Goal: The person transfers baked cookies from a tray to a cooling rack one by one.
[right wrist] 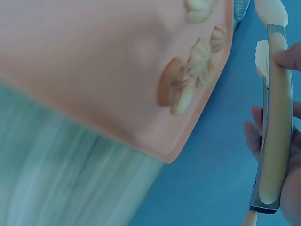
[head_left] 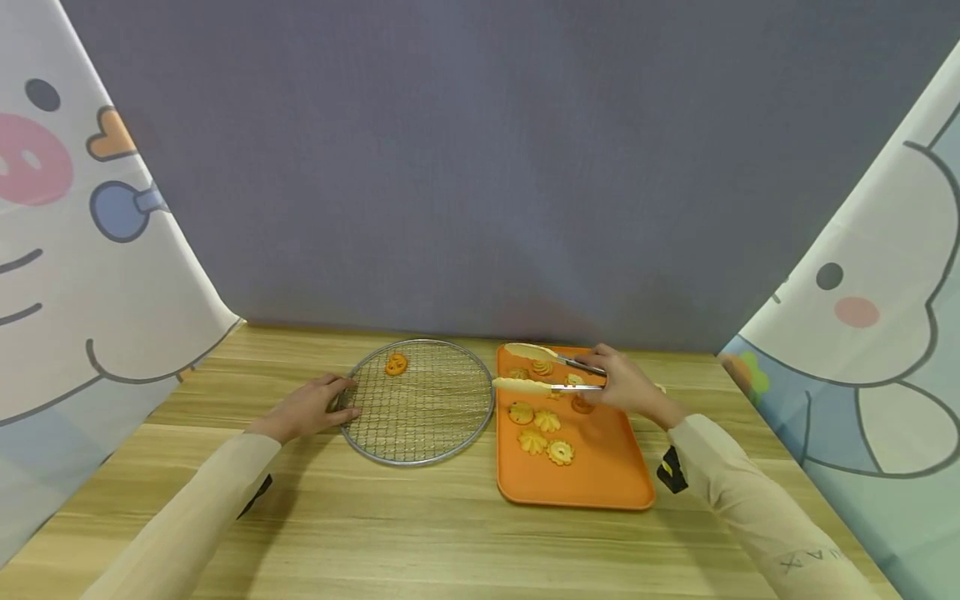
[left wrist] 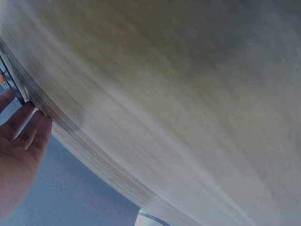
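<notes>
Here, tongs (head_left: 534, 387) in R hand's (head_left: 627, 385) grip over tray (head_left: 592, 473), L hand (head_left: 306, 408) relaxed @ rack (head_left: 423, 412).

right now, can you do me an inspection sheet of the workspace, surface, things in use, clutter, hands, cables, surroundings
Surface: wood-grain table.
Rack: round wire rack on the table, one orange-brown cookie towards its far side.
Tray: orange tray right of the rack, assorted pale cookies on it; some partly hidden.
Tongs: pale-tipped tongs above the tray, tips apart, no cookie between them.
Clutter: nothing seen.
Left hand: left hand touches the rack's left rim.
Right hand: right hand holds the tongs.
Cables: nothing seen.
Surroundings: grey backdrop behind, cartoon-printed panels at both sides.
</notes>
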A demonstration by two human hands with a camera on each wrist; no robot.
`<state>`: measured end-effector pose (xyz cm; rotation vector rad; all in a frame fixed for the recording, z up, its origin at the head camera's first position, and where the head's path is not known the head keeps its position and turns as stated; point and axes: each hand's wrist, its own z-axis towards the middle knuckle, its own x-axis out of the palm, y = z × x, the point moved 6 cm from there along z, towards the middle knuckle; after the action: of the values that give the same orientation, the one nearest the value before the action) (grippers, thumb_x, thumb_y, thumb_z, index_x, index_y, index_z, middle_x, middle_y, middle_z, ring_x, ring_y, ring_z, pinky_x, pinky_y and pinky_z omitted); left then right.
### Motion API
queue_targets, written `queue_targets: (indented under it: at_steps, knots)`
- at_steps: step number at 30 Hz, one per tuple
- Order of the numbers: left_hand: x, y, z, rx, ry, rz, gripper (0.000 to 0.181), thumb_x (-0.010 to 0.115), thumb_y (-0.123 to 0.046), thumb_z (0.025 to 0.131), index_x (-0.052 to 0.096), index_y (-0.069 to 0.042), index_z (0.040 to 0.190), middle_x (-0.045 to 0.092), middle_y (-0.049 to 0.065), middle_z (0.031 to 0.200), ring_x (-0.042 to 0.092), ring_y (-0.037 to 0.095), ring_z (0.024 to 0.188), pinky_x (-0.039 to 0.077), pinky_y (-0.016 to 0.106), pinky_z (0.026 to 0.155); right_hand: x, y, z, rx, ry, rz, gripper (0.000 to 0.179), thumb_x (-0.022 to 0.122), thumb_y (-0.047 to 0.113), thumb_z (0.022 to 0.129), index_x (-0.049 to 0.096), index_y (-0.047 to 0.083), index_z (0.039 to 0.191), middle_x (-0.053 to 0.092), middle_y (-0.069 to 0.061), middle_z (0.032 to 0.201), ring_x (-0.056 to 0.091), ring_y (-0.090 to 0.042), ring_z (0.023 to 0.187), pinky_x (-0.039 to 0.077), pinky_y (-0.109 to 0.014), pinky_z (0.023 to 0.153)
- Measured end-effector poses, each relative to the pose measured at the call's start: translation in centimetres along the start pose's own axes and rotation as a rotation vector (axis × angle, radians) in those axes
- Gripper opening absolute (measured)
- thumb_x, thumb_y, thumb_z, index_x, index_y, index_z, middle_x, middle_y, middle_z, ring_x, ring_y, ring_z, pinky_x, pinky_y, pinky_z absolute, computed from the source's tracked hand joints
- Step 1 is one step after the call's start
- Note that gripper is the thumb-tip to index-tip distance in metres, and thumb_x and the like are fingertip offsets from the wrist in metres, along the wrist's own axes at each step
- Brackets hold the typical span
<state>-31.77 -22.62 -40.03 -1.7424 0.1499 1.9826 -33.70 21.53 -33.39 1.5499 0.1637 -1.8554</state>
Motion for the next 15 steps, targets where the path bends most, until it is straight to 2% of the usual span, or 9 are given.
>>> queue_targets:
  at_steps: [2, 4, 6, 11, 15]
  knots:
    - [0.0, 0.1, 0.0, -0.001, -0.002, -0.001, 0.053, 0.062, -0.038, 0.085, 0.053, -0.002, 0.123, 0.051, 0.025, 0.124, 0.049, 0.047, 0.111, 0.042, 0.058, 0.091, -0.1, -0.4, -0.7, 0.013, 0.001, -0.001, 0.054, 0.075, 0.016, 0.072, 0.057, -0.001, 0.12, 0.055, -0.018, 0.105, 0.052, -0.024, 0.077, 0.044, -0.034, 0.061]
    - [0.1, 0.1, 0.0, -0.002, -0.002, -0.002, 0.053, 0.063, -0.037, 0.085, 0.053, -0.002, 0.123, 0.051, 0.025, 0.124, 0.049, 0.047, 0.111, 0.042, 0.058, 0.091, -0.2, -0.8, -1.3, 0.02, 0.004, 0.017, 0.052, 0.075, 0.015, 0.072, 0.058, -0.001, 0.119, 0.055, -0.02, 0.107, 0.055, -0.03, 0.083, 0.047, -0.04, 0.064]
    - [0.1, 0.1, 0.0, -0.004, 0.0, -0.003, 0.053, 0.063, -0.037, 0.085, 0.053, -0.002, 0.123, 0.051, 0.025, 0.124, 0.049, 0.047, 0.111, 0.042, 0.058, 0.09, -0.3, -1.1, -2.0, 0.015, -0.001, 0.026, 0.05, 0.075, 0.012, 0.071, 0.059, -0.002, 0.117, 0.057, -0.019, 0.109, 0.057, -0.032, 0.088, 0.048, -0.039, 0.068]
    - [0.1, 0.1, 0.1, -0.004, 0.006, -0.004, 0.053, 0.063, -0.036, 0.085, 0.053, -0.001, 0.124, 0.051, 0.025, 0.124, 0.049, 0.048, 0.111, 0.041, 0.058, 0.091, -0.7, -1.8, -3.3, -0.005, 0.004, 0.051, 0.046, 0.072, 0.007, 0.071, 0.061, -0.002, 0.115, 0.058, -0.009, 0.098, 0.046, -0.013, 0.072, 0.038, -0.023, 0.058]
    - [0.2, 0.2, 0.1, -0.002, 0.005, 0.002, 0.054, 0.063, -0.037, 0.085, 0.053, -0.001, 0.124, 0.051, 0.025, 0.124, 0.048, 0.048, 0.111, 0.041, 0.059, 0.091, -1.1, -2.1, -4.3, -0.037, 0.009, 0.074, 0.045, 0.072, 0.004, 0.069, 0.063, -0.002, 0.113, 0.057, -0.007, 0.092, 0.042, -0.009, 0.07, 0.036, -0.02, 0.056]
